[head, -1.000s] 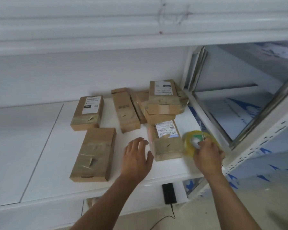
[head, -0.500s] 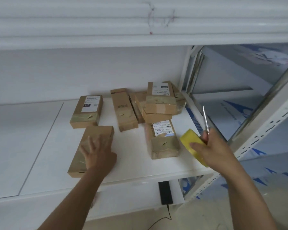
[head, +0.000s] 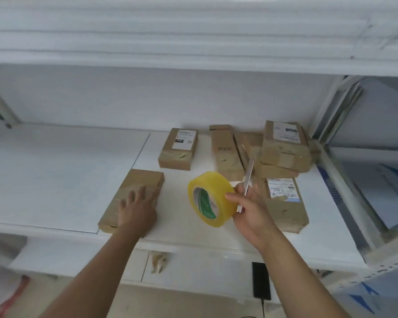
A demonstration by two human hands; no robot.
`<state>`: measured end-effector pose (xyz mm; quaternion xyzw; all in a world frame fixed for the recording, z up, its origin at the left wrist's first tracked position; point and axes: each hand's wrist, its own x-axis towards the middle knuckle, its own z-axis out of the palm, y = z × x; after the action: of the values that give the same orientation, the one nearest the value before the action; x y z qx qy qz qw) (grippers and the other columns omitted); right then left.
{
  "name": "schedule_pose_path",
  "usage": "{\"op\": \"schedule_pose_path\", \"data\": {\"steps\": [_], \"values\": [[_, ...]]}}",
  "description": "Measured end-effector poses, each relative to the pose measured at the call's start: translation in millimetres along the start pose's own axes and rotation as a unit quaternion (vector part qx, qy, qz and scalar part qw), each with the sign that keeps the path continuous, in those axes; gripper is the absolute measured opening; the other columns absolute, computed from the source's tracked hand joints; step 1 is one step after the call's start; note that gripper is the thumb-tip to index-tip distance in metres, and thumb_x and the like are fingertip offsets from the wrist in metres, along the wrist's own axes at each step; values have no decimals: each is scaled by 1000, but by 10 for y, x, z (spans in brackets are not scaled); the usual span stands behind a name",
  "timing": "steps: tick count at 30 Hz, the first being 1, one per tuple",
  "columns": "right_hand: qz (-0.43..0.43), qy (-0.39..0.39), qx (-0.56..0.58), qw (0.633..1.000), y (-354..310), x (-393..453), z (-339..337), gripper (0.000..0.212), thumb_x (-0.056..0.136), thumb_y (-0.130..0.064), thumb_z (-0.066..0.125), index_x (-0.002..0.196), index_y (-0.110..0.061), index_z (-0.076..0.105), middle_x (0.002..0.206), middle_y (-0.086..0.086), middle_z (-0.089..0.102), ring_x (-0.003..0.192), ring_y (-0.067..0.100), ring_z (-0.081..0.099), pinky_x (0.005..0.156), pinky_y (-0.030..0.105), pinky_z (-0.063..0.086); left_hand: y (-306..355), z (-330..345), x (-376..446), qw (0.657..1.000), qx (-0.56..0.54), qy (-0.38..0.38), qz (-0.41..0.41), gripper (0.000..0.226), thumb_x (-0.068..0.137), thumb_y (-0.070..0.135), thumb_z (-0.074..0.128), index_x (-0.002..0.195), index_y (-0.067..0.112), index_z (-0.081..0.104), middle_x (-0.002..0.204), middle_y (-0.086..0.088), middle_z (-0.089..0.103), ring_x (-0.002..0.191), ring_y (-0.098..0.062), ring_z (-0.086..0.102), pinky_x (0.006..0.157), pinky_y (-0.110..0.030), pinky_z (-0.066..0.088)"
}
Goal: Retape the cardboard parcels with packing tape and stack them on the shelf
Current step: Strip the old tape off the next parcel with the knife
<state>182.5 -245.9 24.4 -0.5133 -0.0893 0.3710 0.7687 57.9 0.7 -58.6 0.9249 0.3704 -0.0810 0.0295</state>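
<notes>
Several brown cardboard parcels lie on a white shelf. My left hand rests flat, fingers spread, on the nearest parcel at the shelf's front edge. My right hand holds a yellow roll of packing tape up above the shelf, together with a thin metal blade that sticks upward. Behind that hand lies a labelled parcel. Farther back sit another labelled parcel, a long narrow one and a small stack.
An upper shelf board overhangs the work area. A metal rack upright and blue-printed white sheets stand at the right. A black phone with a cable hangs below the shelf edge. The shelf's left half is bare.
My right hand has carried the tape roll and blade leftward and up over the shelf's middle. My left hand, which moved onto the near parcel, stays flat on it.
</notes>
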Motion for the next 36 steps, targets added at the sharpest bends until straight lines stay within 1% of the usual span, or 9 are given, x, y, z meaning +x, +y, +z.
{"op": "schedule_pose_path", "data": {"steps": [3, 7, 11, 15, 18, 20, 26, 30, 36], "values": [[36, 33, -1, 999, 218, 166, 173, 38, 89, 3, 57, 68, -20, 35, 62, -6, 46, 69, 11, 47, 65, 27, 32, -187, -16, 28, 999, -22, 36, 0, 60, 99, 25, 38, 156, 33, 21, 164, -8, 15, 150, -35, 11, 121, -52, 12], [70, 98, 14, 993, 411, 351, 369, 32, 92, -5, 61, 71, -17, 41, 60, -3, 52, 63, 13, 52, 60, 27, 41, -31, -45, -174, 931, -287, 198, 113, 57, 91, 47, 36, 122, 9, 65, 126, -12, 62, 115, -34, 58, 94, -45, 48], [63, 114, 6, 991, 514, 473, 564, 13, 92, -12, 65, 92, -9, 53, 77, 7, 63, 76, 24, 62, 71, 38, 49, 218, -34, -500, 839, -493, 0, 231, 64, 87, 54, 52, 145, 29, 39, 113, 8, 66, 101, -6, 64, 89, -33, 53], [68, 118, 32, 990, 594, 553, 730, 6, 93, -11, 60, 94, -5, 59, 84, 12, 60, 76, 23, 61, 61, 33, 53, 160, 38, -455, 808, -536, -21, 243, 81, 87, 32, 60, 151, 47, 14, 102, 9, 67, 98, -9, 65, 90, -26, 52], [58, 102, 33, 993, 712, 585, 812, 25, 89, 2, 52, 70, -14, 45, 67, 4, 44, 61, 16, 46, 53, 25, 43, 39, 39, -303, 810, -547, -21, 210, 83, 82, 33, 58, 151, 48, 14, 79, 5, 65, 80, -13, 65, 83, -37, 55], [52, 83, -31, 995, 804, 572, 854, 33, 88, 7, 51, 69, -17, 37, 63, 1, 44, 59, 14, 47, 54, 24, 42, -16, -12, -199, 818, -547, -39, 176, 71, 88, 32, 57, 149, 44, 21, 67, 7, 59, 68, -9, 60, 73, -30, 53], [24, 43, -155, 987, 1048, 496, 869, 38, 82, -11, 70, 79, -21, 33, 73, -2, 43, 68, 13, 46, 62, 26, 36, -56, -201, -57, 813, -576, -49, 62, 26, 93, 33, 51, 117, 33, 44, 73, -2, 61, 63, -20, 61, 75, -42, 56], [6, 34, -156, 987, 1041, 454, 827, 43, 68, -24, 75, 77, -22, 33, 79, 6, 38, 70, 16, 43, 64, 29, 34, -93, -245, 31, 874, -462, 39, 144, 22, 87, 32, 64, 109, 30, 58, 103, -3, 52, 92, -18, 52, 84, -30, 42], [-6, -2, -168, 986, 1046, 491, 723, 38, 73, -16, 71, 79, -20, 33, 71, -4, 45, 67, 12, 45, 65, 28, 33, -159, -251, 180, 853, -414, 121, 294, 9, 89, 24, 65, 90, 20, 73, 95, 11, 59, 92, -19, 60, 79, -23, 41]]}}
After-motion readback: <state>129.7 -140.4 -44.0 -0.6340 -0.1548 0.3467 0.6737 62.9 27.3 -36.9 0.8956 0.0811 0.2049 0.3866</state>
